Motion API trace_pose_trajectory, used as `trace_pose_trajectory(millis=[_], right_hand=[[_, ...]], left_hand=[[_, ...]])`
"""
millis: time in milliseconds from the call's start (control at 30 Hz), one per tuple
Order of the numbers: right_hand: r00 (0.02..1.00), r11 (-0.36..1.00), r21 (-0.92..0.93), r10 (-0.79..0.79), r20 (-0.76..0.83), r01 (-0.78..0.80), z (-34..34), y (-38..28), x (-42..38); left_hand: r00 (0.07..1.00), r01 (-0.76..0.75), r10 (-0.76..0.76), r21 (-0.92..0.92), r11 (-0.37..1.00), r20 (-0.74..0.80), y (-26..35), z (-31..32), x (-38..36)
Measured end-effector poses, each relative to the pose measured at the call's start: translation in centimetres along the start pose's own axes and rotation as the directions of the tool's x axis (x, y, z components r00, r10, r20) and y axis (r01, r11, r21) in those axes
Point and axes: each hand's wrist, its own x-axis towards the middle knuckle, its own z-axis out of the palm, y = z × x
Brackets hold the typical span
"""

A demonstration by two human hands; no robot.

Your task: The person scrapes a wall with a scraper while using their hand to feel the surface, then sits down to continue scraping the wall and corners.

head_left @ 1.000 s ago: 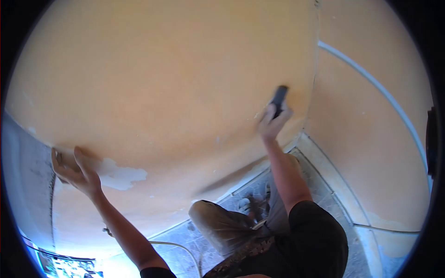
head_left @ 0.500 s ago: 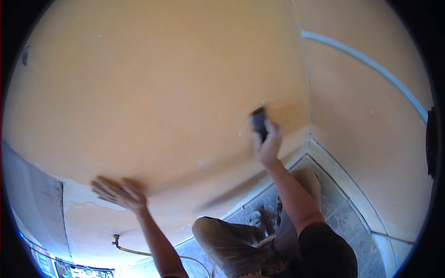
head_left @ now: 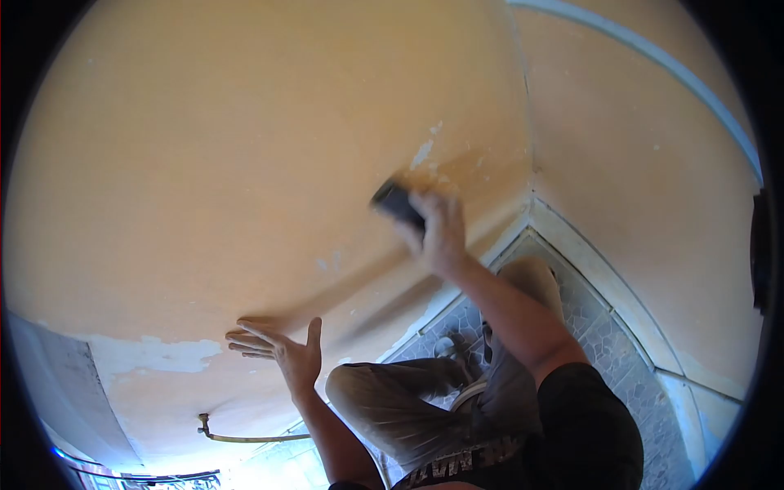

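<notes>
My right hand (head_left: 442, 233) is wrapped round a dark sanding block (head_left: 398, 203), a blurred rectangular shape at the orange wall (head_left: 229, 188). Just above the block, pale scuffed patches (head_left: 422, 153) show in the paint. Lower down and to the left, my left hand (head_left: 292, 352) has its fingers stretched out and its thumb raised, holding nothing. Its fingertips are at the wall, beside a bare whitish patch (head_left: 163, 354) with a ragged paint edge.
A brass tap (head_left: 203, 424) with a yellowish hose (head_left: 261, 438) sticks out low on the wall. At the right, a side wall (head_left: 621, 163) meets it at a corner, with a pale pipe (head_left: 637, 45) curving across. My bent knees are over grey patterned floor tiles (head_left: 608, 327).
My right hand has moved left with the sanding block, which is tilted more now. My left hand has shifted right along the wall and its thumb has spread. The view has shifted somewhat.
</notes>
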Motion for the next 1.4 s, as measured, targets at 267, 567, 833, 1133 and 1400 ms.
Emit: trace_pose_trajectory(millis=[267, 567, 833, 1133, 1400], right_hand=[[0.378, 0.481, 0.072, 0.765, -0.522, -0.874, 1.6, 10.5, 2.7], [0.378, 0.523, 0.318, 0.826, -0.418, -0.791, 1.9, 11.2, 2.2], [0.779, 0.8, 0.286, 0.589, -0.213, -0.527, 1.6, 3.2, 1.5], [0.417, 0.553, 0.373, 0.822, -0.388, -0.745, 0.5, 10.4, 4.8], [0.999, 0.997, -0.069, -0.042, -0.022, 0.04, 0.9, 1.4, 0.4]], left_hand=[[0.994, 0.01, -0.013, 0.023, 1.0, 0.111, -0.3, 0.1, -1.0], [0.899, 0.288, -0.177, -0.235, 0.929, 0.401, -1.0, 2.5, -0.7], [0.989, 0.151, -0.149, -0.139, 0.979, 0.027, 2.6, 4.0, -0.4], [0.995, 0.037, -0.028, 0.097, 0.995, -0.1, 0.2, 0.4, 1.4], [0.992, 0.112, -0.111, 0.016, 0.994, -0.052, 1.5, 1.1, 1.3]])
